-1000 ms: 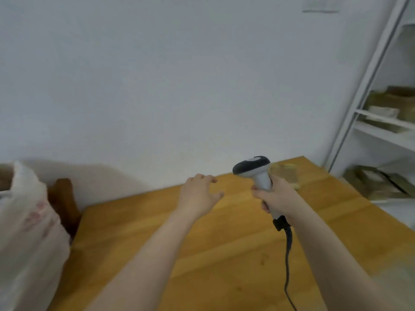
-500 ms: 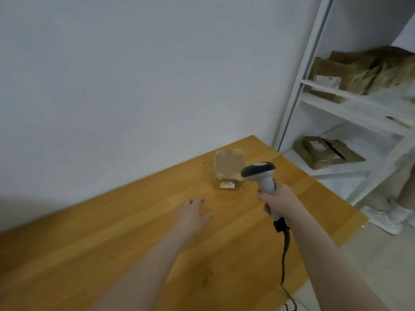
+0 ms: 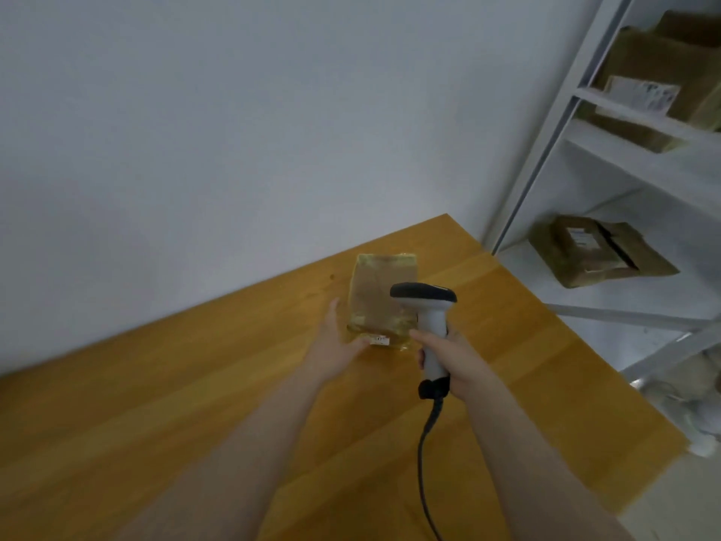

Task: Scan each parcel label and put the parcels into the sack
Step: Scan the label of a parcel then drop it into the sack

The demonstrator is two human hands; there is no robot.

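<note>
A small brown parcel (image 3: 380, 294) wrapped in yellowish tape lies on the wooden table (image 3: 156, 404) near the wall, with a small white label (image 3: 379, 339) at its near edge. My left hand (image 3: 333, 343) reaches to the parcel's left near corner, fingers straight, thumb by the label. My right hand (image 3: 448, 359) grips the white handle of a barcode scanner (image 3: 427, 310) with a black head, held just right of and above the parcel. Its black cable (image 3: 423, 462) hangs down toward me. The sack is out of view.
A white metal shelf rack (image 3: 554, 123) stands right of the table and holds several brown parcels (image 3: 597, 249) on its shelves. A plain white wall runs behind the table. Something white lies on the floor at the far right (image 3: 698, 423).
The view swung right, so the sack on the left left the frame. My left hand moved forward to the parcel's near corner. My right hand brought the scanner closer to the parcel.
</note>
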